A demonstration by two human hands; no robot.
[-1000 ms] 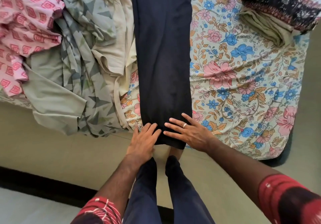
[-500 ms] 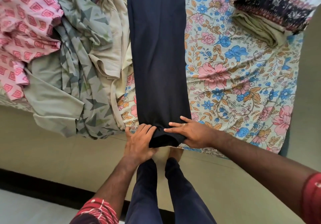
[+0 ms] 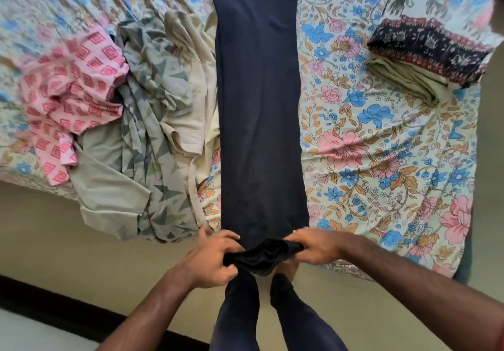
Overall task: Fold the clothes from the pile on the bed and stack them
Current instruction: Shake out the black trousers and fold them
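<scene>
Stretching straight away from the person across the bed, the long dark navy garment [image 3: 259, 110] lies flat in a narrow strip, which looks deliberate: smoothed out lengthwise, it can be doubled over end to end without creasing. Its near end hangs at the mattress edge and is bunched up between the two hands. The left hand [image 3: 215, 258] has its fingers curled round the left corner of that bunched hem, and the right hand [image 3: 313, 247] pinches the right corner, so the cloth sags in a small dark fold between them. Holding both corners at once seems the sensible grip for lifting the end and carrying it toward the far end, keeping the edges square; I judge the first fold of this piece is only just starting. Just to the left, touching the navy strip's edge, sits the unfolded pile: a cream cloth [image 3: 191, 83], a grey garment printed with triangles [image 3: 152, 121], a plain sage-green piece [image 3: 109, 187] spilling over the bed edge, and a pink garment with red diamond print [image 3: 71, 100] furthest out. Well apart on the right, near the far corner, rests the finished stack [image 3: 425, 59], a dark patterned fabric folded on top of pale olive ones, kept clear so folded things do not mix with the heap. All of it lies on the floral bedsheet [image 3: 381, 160].
</scene>
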